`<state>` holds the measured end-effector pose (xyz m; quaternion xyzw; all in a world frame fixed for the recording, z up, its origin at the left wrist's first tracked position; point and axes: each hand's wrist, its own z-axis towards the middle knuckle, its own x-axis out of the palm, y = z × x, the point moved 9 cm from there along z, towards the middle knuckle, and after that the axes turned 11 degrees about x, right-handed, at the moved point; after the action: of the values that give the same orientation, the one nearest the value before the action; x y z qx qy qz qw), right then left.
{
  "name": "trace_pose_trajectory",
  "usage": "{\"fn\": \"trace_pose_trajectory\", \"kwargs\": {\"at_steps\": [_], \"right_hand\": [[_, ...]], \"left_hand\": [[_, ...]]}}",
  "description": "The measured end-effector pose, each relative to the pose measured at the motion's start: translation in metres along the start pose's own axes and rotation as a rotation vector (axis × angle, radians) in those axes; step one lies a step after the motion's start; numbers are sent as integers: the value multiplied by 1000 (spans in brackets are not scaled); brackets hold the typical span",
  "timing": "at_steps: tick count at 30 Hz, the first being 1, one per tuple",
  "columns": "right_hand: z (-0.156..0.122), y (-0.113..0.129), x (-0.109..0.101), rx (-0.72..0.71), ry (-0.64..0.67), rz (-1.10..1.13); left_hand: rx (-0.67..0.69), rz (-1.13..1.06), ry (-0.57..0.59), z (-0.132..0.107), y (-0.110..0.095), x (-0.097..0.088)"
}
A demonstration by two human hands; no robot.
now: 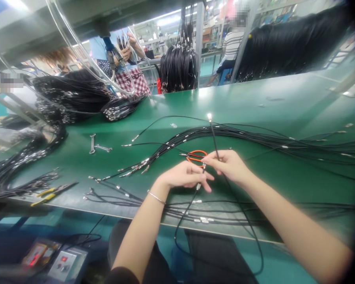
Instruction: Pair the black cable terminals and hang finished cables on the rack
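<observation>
My left hand point(185, 176) and my right hand point(230, 164) meet over the green bench point(239, 102). The right hand pinches a black cable point(213, 136) that stands up to a bright metal tip. My left hand's fingers close on another black cable end point(198, 185) with a small metal terminal, which hangs off the bench edge toward my lap. Orange-handled scissors point(196, 156) lie just behind both hands. A long bundle of black cables point(254, 138) with metal terminals stretches across the bench behind them.
Two wrenches point(96, 146) lie at mid-left, yellow-handled pliers point(51, 192) near the front-left edge. Heaps of black cables point(68, 96) fill the left and back. A person in a checked apron point(127, 59) works opposite. A control box point(65, 265) sits below.
</observation>
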<state>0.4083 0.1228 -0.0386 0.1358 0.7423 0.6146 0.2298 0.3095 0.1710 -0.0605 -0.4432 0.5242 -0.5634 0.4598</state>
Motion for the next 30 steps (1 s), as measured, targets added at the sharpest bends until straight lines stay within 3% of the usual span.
{"fn": "trace_pose_trajectory", "kwargs": {"at_steps": [3, 6, 11, 14, 18, 25, 30], "right_hand": [[1, -1, -1, -11, 5, 18], [0, 2, -10, -31, -35, 64], [-6, 2, 2, 43, 206, -63], [-11, -3, 11, 94, 333, -142], [-15, -12, 25, 170, 404, -135], [-23, -20, 48, 292, 442, -70], [-24, -26, 55, 300, 468, -36]], "left_hand": [[48, -34, -242, 3, 0, -20], [58, -38, -348, 0, -1, -31], [180, 26, -503, -7, -15, -51], [254, 48, -551, -9, -21, -57], [312, 24, -583, -10, -25, -60], [356, -2, -639, -12, -28, -65], [358, 8, -656, -13, -28, -65]]}}
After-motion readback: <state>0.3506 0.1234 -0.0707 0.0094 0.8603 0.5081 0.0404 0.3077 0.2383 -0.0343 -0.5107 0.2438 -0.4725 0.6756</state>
